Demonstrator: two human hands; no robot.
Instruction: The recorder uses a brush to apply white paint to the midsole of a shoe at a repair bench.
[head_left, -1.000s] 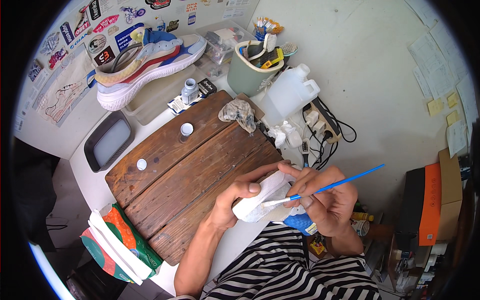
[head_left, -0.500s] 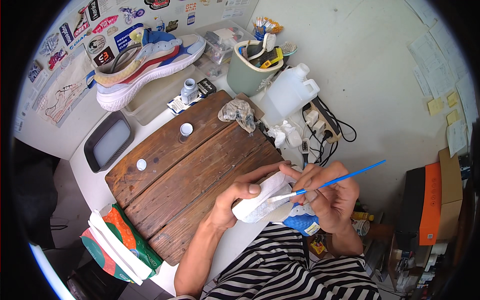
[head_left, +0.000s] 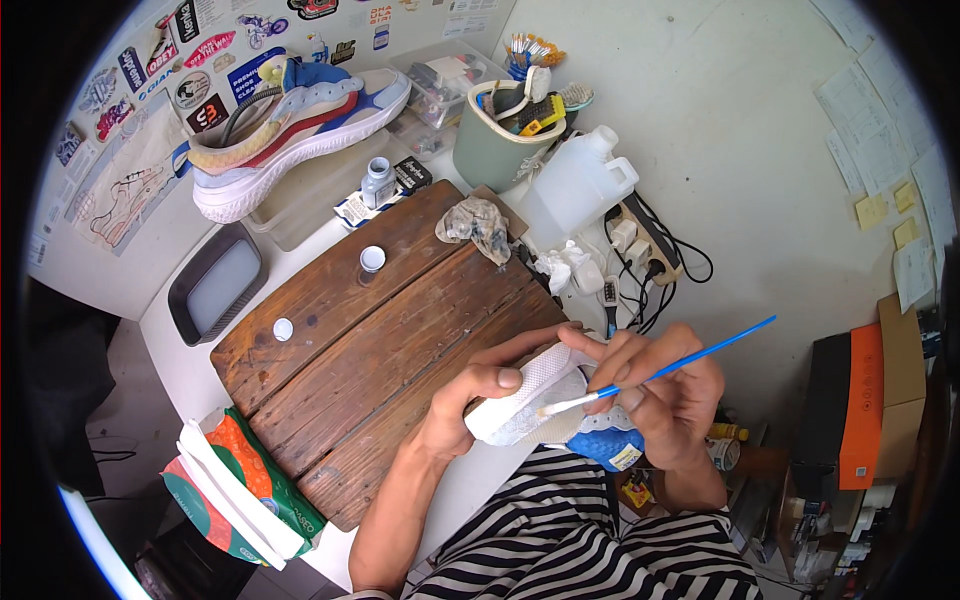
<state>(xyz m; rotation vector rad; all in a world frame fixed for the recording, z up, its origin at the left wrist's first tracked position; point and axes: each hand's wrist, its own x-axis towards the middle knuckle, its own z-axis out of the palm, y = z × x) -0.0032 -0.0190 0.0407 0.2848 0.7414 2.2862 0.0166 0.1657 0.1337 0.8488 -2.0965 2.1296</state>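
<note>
My left hand point(head_left: 462, 398) grips a shoe point(head_left: 515, 425) by its white sole, the thumb pressed on the sole's edge. The shoe is tilted over my lap, its grey-white upper facing me and a blue part at its lower right. In my right hand point(head_left: 662, 395) a thin paintbrush point(head_left: 690, 357) with a blue handle is pinched between thumb and fingers. Its pale bristle tip rests against the upper, near the sole line. Part of the shoe lies hidden behind my right fingers.
A brown wooden board point(head_left: 400, 340) bears a small white cup point(head_left: 372, 259), a white cap point(head_left: 283, 329) and a stained rag point(head_left: 476, 228). Behind stand another shoe point(head_left: 300, 135), a paint bottle point(head_left: 378, 183), a green bucket point(head_left: 495, 145) and a jug point(head_left: 580, 190). A tissue pack point(head_left: 245, 485) lies at left.
My right hand and the paintbrush have shifted slightly, the handle's end a little up and right. The bristle tip has moved slightly down along the upper. My left hand stays put.
</note>
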